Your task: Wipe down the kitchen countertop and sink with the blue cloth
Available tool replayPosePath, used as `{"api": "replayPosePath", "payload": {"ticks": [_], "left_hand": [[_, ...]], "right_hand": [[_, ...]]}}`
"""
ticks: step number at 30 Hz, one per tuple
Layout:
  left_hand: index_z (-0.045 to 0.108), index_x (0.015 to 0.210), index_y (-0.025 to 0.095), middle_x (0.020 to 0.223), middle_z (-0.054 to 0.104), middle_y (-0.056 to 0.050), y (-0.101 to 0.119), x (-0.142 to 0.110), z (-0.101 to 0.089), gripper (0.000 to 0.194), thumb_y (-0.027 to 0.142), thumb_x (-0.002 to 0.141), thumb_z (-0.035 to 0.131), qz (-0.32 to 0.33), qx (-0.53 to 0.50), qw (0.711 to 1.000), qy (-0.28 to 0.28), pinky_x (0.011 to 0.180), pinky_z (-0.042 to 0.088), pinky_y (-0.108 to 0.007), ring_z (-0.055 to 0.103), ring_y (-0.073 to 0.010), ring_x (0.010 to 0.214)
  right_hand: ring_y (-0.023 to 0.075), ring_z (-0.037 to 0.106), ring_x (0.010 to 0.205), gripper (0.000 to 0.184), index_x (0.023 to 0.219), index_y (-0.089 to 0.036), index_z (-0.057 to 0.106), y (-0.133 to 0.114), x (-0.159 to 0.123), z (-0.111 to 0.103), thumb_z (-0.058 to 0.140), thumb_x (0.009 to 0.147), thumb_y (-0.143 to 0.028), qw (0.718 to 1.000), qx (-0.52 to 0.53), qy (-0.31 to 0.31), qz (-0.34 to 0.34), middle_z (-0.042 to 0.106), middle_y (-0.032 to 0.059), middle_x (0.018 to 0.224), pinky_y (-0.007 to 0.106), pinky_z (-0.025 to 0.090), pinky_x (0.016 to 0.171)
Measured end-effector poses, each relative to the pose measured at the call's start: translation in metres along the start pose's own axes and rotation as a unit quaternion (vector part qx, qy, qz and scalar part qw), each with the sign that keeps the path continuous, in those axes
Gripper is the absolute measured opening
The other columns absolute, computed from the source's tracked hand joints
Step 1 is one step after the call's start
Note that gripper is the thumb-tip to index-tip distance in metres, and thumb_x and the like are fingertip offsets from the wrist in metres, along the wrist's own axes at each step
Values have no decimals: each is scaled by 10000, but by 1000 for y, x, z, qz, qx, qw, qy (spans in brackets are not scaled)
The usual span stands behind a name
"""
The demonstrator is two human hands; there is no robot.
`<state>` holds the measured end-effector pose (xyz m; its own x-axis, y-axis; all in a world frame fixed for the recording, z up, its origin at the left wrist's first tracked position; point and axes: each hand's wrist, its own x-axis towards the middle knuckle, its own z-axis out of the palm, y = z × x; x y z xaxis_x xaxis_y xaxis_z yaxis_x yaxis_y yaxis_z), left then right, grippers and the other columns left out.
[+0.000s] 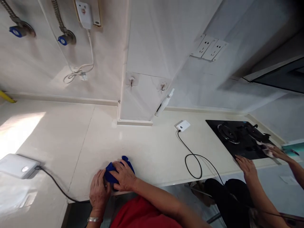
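A bunched dark blue cloth [109, 173] lies on the pale countertop [152, 158] close to its front edge. My right hand [125, 176] presses down on it from above, with the fingers bent over the fabric and folds sticking out past the fingertips. Just left of the cloth, my left hand [98, 190] rests at the counter's edge. Its fingers are extended and lie against the surface, and the thumb side touches or nearly touches the cloth. A metal watch band circles the left wrist.
At right, a co-worker's hand [247, 166] rests by the black gas stove [237, 136]; their other hand holds a pale cloth [266, 148]. A small white device [183, 125] trails a black cable. At left stands a white box [17, 166] with a cable. A wall corner [135, 123] juts out.
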<state>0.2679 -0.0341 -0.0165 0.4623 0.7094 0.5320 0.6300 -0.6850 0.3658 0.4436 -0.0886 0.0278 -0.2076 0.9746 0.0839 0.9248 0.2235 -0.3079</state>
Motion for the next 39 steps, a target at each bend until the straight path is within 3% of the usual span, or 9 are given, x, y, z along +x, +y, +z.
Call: {"api": "replayPosePath", "payload": {"ticks": [5,13,20,25,28,30,34,37,39], "left_hand": [[576,1330,187,1309,635,-50,5,10,-8,433,74,915,530,11,-32,999,-16,1183,400,-381,524,-241,1330],[663,1201,180,1332,631,-62,3,3,-6,373,36,895,507,10,-81,996,-33,1203,412,-422,500,-248,1371],[674,1153,170,1335,628,-73,3,-6,-17,359,22,911,453,30,-134,990,-38,1234,408,-437,499,-228,1381],[694,1066,214,1181,689,-19,27,-56,-46,345,-1,904,478,29,-242,969,-32,1107,485,-274,625,-146,1200],[718,1009,244,1114,712,13,37,-108,-60,313,106,938,447,-63,-243,963,-97,1052,472,-203,664,-110,1082],[730,1018,244,1048,731,5,37,-140,-66,327,245,915,419,-201,-215,937,-187,888,529,-216,692,-136,962],[693,1133,216,1111,726,-63,39,-172,-73,578,607,794,435,-469,-187,807,-305,836,550,-339,688,-245,972],[652,1168,191,1265,669,-119,47,-166,-74,795,804,682,513,-527,-271,735,-328,1097,472,-407,591,-309,1238],[652,1172,178,1279,656,-140,54,-154,-71,846,845,660,552,-504,-313,713,-375,1144,435,-423,564,-326,1272]], "right_hand": [[291,394,1457,651,1437,-212,551,24,-8,-7,674,868,-505,1000,11,-15,10,442,180,1574,537,175,1262],[304,364,1475,665,1486,-180,519,65,-38,-19,651,894,-454,980,-18,1,196,420,192,1582,540,82,1269],[291,369,1467,645,1496,-183,508,78,-64,-26,609,918,-451,981,-41,-11,187,415,182,1587,514,86,1273],[307,369,1462,626,1487,-186,516,84,-71,-26,614,922,-437,988,-28,3,154,423,178,1579,538,107,1268],[312,392,1452,609,1452,-183,551,94,-81,-24,637,899,-422,988,-4,44,148,445,179,1560,548,120,1269],[318,389,1459,617,1421,-170,574,101,-87,-24,668,868,-425,984,20,79,157,441,187,1560,555,126,1271],[340,350,1495,567,1325,-157,629,105,-95,-33,696,840,-443,978,89,121,142,436,192,1567,594,138,1269],[326,389,1472,425,1250,-183,666,88,-108,-51,644,890,-408,962,146,188,135,507,171,1506,592,215,1249],[267,531,1341,322,1201,-213,685,71,-128,-63,590,935,-365,948,227,184,123,600,136,1394,495,402,1155]]}}
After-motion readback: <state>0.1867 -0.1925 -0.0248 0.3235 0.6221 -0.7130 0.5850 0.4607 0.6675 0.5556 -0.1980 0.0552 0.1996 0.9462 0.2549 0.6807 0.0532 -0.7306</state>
